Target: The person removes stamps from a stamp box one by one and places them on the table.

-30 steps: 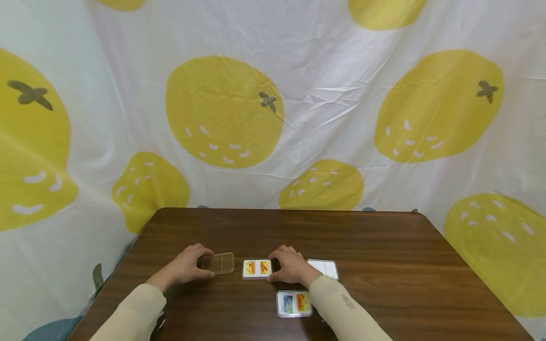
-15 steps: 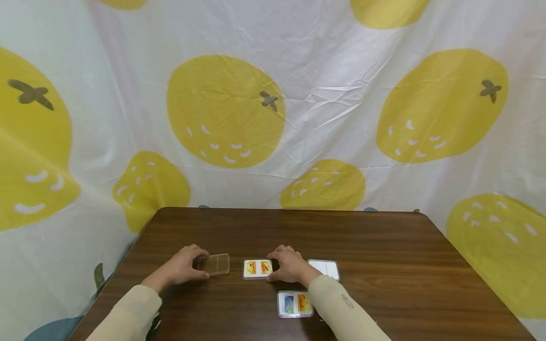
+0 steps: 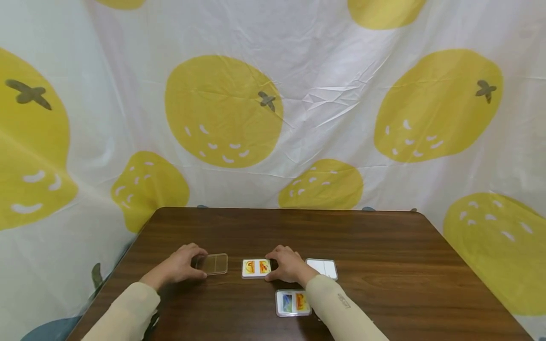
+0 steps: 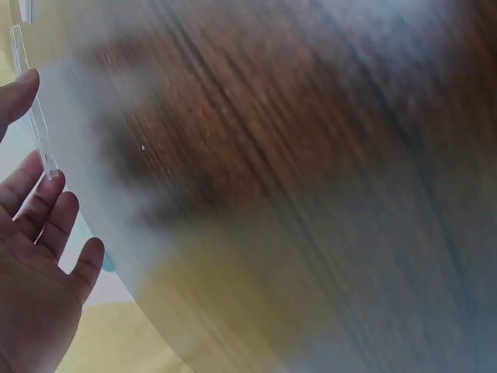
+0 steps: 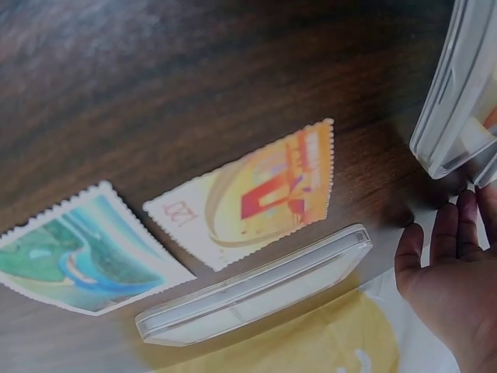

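My left hand (image 3: pixel 181 266) pinches a clear plastic cover (image 3: pixel 215 264) by its left end, thumb on the near edge and fingers on the far edge. In the left wrist view the cover (image 4: pixel 40 116) appears edge-on between thumb and fingertips. To its right lies a flat clear case (image 3: pixel 256 268) with a white insert and two orange-yellow stamps. My right hand (image 3: pixel 289 266) holds that case by its right end, thumb at the near side, fingers at the far side. In the right wrist view, only part of the case (image 5: pixel 450 109) shows beside the fingers.
A case with a white insert (image 3: pixel 322 268) lies right of my right hand. Another case (image 3: pixel 292 303), holding a blue and an orange stamp, sits nearer, partly behind my sleeve. A green-blue stamp (image 5: pixel 85 252) and an orange stamp (image 5: pixel 256 198) lie loose on the brown table.
The left hand has drawn the clear cover a little to the left, widening the gap to the stamp case. My right hand and the case stay in place.
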`<state>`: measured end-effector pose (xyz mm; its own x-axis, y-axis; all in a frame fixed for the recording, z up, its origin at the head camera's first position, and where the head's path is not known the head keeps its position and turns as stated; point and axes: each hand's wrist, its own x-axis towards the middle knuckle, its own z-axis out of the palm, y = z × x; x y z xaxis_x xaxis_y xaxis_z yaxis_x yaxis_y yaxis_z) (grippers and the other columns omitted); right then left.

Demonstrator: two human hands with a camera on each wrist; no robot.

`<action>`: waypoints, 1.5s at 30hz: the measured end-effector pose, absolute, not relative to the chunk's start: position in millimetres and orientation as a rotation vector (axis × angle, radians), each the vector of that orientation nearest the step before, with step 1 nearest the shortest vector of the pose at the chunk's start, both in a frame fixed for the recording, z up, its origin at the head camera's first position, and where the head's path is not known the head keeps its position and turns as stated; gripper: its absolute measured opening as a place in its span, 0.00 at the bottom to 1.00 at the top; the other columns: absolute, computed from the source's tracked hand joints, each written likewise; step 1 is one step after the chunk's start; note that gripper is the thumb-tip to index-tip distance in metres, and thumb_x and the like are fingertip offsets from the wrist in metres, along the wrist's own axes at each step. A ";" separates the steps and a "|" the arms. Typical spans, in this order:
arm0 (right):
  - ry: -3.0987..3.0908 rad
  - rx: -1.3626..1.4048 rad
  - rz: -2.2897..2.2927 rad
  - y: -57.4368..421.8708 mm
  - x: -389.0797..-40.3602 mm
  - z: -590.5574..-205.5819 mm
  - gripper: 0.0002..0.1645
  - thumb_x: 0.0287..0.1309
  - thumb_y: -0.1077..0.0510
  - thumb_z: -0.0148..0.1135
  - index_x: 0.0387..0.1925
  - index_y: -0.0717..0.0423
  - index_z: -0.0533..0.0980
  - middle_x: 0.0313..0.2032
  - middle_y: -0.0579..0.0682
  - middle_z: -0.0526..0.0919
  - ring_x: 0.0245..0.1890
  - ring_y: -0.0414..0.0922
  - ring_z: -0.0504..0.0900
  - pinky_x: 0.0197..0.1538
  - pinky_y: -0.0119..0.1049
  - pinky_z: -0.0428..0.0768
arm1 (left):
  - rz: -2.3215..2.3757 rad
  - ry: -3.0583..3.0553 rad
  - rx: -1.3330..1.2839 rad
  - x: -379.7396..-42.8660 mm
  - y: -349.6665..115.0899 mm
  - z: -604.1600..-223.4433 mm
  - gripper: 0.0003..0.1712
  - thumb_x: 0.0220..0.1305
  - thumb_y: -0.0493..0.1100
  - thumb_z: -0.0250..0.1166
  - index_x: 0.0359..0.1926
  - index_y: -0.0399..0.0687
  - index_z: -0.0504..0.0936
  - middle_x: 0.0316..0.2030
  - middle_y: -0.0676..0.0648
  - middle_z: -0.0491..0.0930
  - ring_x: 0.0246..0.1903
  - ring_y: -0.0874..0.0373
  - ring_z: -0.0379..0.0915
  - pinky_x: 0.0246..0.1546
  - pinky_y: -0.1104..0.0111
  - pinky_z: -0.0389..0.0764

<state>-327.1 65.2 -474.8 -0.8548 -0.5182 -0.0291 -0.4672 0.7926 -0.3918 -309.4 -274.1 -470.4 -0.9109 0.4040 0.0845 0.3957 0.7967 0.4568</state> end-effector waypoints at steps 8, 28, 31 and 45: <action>2.843 -0.786 -0.586 64.9 -326.5 -474.5 0.35 0.53 0.45 0.74 0.60 0.54 0.77 0.58 0.55 0.74 0.61 0.56 0.69 0.62 0.58 0.65 | 0.700 2.959 0.645 -306.8 -279.7 -470.0 0.32 0.47 0.50 0.79 0.52 0.39 0.81 0.44 0.48 0.75 0.47 0.49 0.70 0.50 0.49 0.73; 2.835 -0.760 -0.609 64.9 -325.0 -473.3 0.34 0.53 0.46 0.75 0.60 0.53 0.77 0.58 0.54 0.74 0.62 0.55 0.69 0.63 0.57 0.64 | 0.712 2.946 0.566 -306.0 -286.8 -473.8 0.39 0.47 0.51 0.79 0.58 0.39 0.78 0.50 0.42 0.75 0.53 0.41 0.67 0.51 0.44 0.71; 2.843 -0.761 -0.601 64.9 -324.9 -473.4 0.34 0.52 0.45 0.75 0.60 0.52 0.77 0.58 0.54 0.74 0.62 0.55 0.69 0.63 0.57 0.65 | 0.728 2.947 0.569 -307.2 -283.9 -473.0 0.39 0.48 0.51 0.78 0.59 0.38 0.77 0.51 0.41 0.75 0.54 0.40 0.67 0.52 0.44 0.70; 2.847 -0.767 -0.587 66.2 -325.3 -473.1 0.34 0.53 0.45 0.74 0.60 0.52 0.77 0.58 0.54 0.74 0.61 0.55 0.69 0.62 0.56 0.65 | 0.813 2.933 0.564 -313.1 -262.0 -467.3 0.36 0.55 0.52 0.74 0.60 0.38 0.77 0.55 0.39 0.74 0.56 0.40 0.67 0.54 0.45 0.70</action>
